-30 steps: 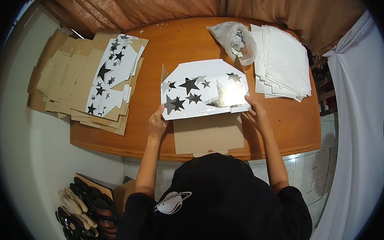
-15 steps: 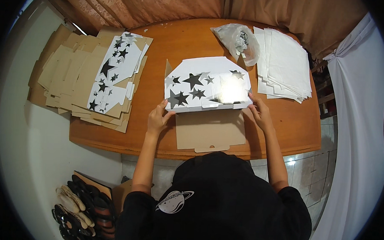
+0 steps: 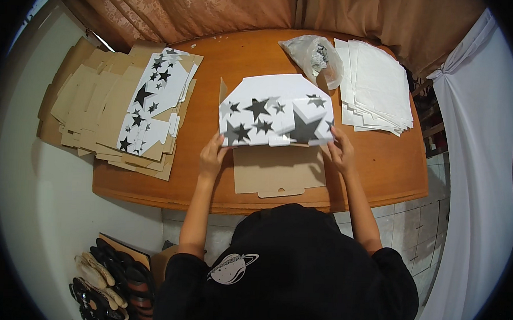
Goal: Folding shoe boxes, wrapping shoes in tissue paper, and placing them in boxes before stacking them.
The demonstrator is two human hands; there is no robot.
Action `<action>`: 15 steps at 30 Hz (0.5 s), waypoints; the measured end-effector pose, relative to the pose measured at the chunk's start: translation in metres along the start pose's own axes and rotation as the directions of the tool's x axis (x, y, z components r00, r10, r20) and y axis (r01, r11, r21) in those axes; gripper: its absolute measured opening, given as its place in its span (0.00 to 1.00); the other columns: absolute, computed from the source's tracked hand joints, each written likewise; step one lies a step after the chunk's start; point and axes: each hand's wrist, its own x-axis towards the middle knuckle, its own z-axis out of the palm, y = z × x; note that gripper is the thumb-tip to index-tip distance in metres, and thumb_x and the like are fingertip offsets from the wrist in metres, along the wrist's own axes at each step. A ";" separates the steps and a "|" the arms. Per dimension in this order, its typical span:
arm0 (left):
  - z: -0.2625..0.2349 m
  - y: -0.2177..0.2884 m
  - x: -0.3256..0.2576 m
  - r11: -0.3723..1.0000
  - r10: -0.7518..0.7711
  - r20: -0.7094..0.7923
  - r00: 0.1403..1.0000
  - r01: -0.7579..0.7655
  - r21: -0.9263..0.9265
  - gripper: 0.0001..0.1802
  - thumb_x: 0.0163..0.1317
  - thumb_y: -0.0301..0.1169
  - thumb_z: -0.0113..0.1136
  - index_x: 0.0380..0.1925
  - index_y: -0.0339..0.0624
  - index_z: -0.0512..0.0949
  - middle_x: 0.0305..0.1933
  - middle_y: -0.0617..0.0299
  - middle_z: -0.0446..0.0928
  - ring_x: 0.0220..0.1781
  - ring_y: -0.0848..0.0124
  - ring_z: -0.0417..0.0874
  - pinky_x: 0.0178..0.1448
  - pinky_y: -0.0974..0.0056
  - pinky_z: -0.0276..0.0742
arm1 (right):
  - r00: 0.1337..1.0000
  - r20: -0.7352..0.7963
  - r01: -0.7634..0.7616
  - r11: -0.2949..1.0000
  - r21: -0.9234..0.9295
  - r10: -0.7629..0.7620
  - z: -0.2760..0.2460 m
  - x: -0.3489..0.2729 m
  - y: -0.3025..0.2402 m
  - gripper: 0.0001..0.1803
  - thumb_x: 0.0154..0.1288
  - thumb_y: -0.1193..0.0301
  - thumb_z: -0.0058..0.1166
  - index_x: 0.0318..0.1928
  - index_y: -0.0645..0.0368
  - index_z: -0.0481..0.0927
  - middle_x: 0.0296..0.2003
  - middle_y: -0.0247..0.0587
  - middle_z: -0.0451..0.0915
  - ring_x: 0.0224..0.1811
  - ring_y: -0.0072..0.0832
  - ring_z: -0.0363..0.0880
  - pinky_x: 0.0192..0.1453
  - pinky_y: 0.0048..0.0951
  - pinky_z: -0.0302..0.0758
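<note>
Both hands fold a star-printed box blank at the near middle of a wooden table.

The box blank (image 3: 276,118) is white cardboard printed with black and grey stars; its printed panel is raised and tilted, while its plain brown flap lies flat on the table (image 3: 209,72) toward the person. The left hand (image 3: 212,156) pinches the panel's lower left corner; the right hand (image 3: 340,152) grips its lower right edge, fingers closed on the card. The table is rounded, orange-brown wood, backed by a brown curtain (image 3: 217,9), with a white curtain (image 3: 473,169) at the right. A stack of flat blanks (image 3: 121,108) lies well to the left, overhanging the table edge, a stack of white sheets (image 3: 377,85) to the right, and a clear plastic bag (image 3: 313,56) just behind the box. Shoes (image 3: 111,282) sit on the floor.
</note>
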 end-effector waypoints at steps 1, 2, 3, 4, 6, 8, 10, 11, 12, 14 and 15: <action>-0.002 0.003 -0.013 1.000 0.003 -0.009 1.000 -0.003 -0.015 0.20 0.48 0.24 0.65 0.41 0.39 0.70 0.48 0.46 0.75 0.43 0.53 0.79 0.40 0.60 0.77 | 1.000 -0.003 -0.001 1.000 -0.002 0.001 -0.002 -0.014 0.002 0.18 0.57 0.80 0.54 0.50 0.63 0.72 0.40 0.45 0.77 0.42 0.30 0.78 0.41 0.25 0.75; -0.001 0.006 -0.030 0.999 -0.012 -0.027 1.000 0.011 -0.053 0.21 0.48 0.23 0.65 0.42 0.39 0.69 0.49 0.46 0.74 0.44 0.52 0.79 0.40 0.60 0.77 | 0.998 -0.007 -0.062 0.998 0.017 0.062 -0.005 -0.031 0.008 0.19 0.57 0.80 0.55 0.51 0.64 0.71 0.41 0.45 0.76 0.44 0.30 0.76 0.44 0.26 0.74; -0.001 0.011 -0.048 0.996 -0.028 -0.044 0.999 0.024 -0.090 0.22 0.48 0.22 0.64 0.43 0.39 0.68 0.49 0.46 0.73 0.45 0.51 0.78 0.41 0.59 0.77 | 0.992 -0.010 -0.122 0.992 0.038 0.123 -0.006 -0.048 0.013 0.20 0.56 0.80 0.55 0.51 0.65 0.70 0.42 0.45 0.74 0.46 0.31 0.75 0.46 0.26 0.73; -0.004 0.020 -0.062 0.994 -0.055 -0.046 0.997 0.050 -0.099 0.23 0.48 0.21 0.64 0.44 0.38 0.66 0.49 0.45 0.74 0.45 0.50 0.78 0.41 0.59 0.77 | 0.992 -0.012 -0.126 0.991 0.036 0.127 -0.004 -0.065 0.014 0.20 0.56 0.80 0.55 0.51 0.65 0.70 0.42 0.45 0.74 0.46 0.31 0.75 0.46 0.26 0.73; -0.011 0.038 -0.090 0.991 -0.088 -0.046 0.995 0.083 -0.104 0.24 0.48 0.20 0.64 0.44 0.38 0.65 0.48 0.45 0.74 0.44 0.50 0.78 0.42 0.59 0.77 | 0.974 -0.078 -0.208 0.977 0.049 0.211 0.001 -0.092 0.012 0.24 0.56 0.81 0.55 0.54 0.64 0.67 0.44 0.46 0.73 0.49 0.31 0.74 0.52 0.27 0.71; -0.012 0.051 -0.115 0.847 -0.473 0.029 0.881 0.463 -0.262 0.25 0.48 0.22 0.65 0.45 0.37 0.64 0.47 0.45 0.74 0.43 0.50 0.78 0.42 0.57 0.76 | 0.963 -0.046 -0.262 0.961 0.085 0.266 0.003 -0.097 -0.003 0.25 0.56 0.81 0.54 0.55 0.64 0.66 0.45 0.47 0.72 0.51 0.30 0.72 0.53 0.28 0.70; -0.013 0.058 -0.121 0.807 -0.564 0.155 0.811 0.581 -0.106 0.28 0.48 0.25 0.66 0.47 0.36 0.63 0.46 0.44 0.74 0.43 0.50 0.78 0.42 0.56 0.76 | 0.941 -0.007 -0.332 0.926 0.177 0.338 0.006 -0.100 -0.008 0.28 0.56 0.80 0.55 0.57 0.63 0.62 0.47 0.51 0.70 0.53 0.37 0.71 0.56 0.33 0.68; -0.013 0.061 -0.124 0.750 -0.650 0.257 0.715 0.659 0.063 0.31 0.48 0.29 0.67 0.50 0.35 0.62 0.46 0.44 0.74 0.43 0.50 0.78 0.43 0.55 0.76 | 0.940 -0.004 -0.334 0.926 0.177 0.340 0.004 -0.102 -0.002 0.28 0.56 0.80 0.55 0.57 0.63 0.62 0.47 0.51 0.70 0.53 0.37 0.71 0.56 0.33 0.68; -0.007 0.063 -0.123 0.664 -0.687 0.170 0.707 0.705 -0.248 0.35 0.47 0.36 0.68 0.51 0.32 0.63 0.45 0.45 0.75 0.44 0.49 0.77 0.55 0.47 0.67 | 0.943 0.068 -0.321 0.945 -0.070 0.325 0.001 -0.102 0.006 0.26 0.55 0.78 0.56 0.55 0.63 0.63 0.46 0.51 0.72 0.52 0.41 0.71 0.57 0.36 0.67; -0.014 0.064 -0.091 0.831 -0.516 0.223 0.827 0.546 -0.104 0.32 0.48 0.40 0.66 0.46 0.29 0.66 0.43 0.44 0.75 0.46 0.47 0.76 0.61 0.47 0.58 | 0.944 0.143 -0.219 0.888 -0.405 0.298 -0.003 -0.095 0.017 0.27 0.53 0.71 0.57 0.52 0.64 0.64 0.45 0.54 0.73 0.52 0.51 0.69 0.59 0.43 0.63; -0.020 0.067 -0.077 0.939 -0.337 0.291 0.896 0.341 0.038 0.30 0.49 0.44 0.65 0.41 0.27 0.70 0.41 0.43 0.75 0.48 0.46 0.74 0.66 0.47 0.49 | 0.944 0.146 -0.217 0.889 -0.403 0.297 -0.002 -0.086 0.016 0.27 0.53 0.71 0.57 0.52 0.64 0.64 0.45 0.54 0.73 0.52 0.51 0.69 0.59 0.43 0.63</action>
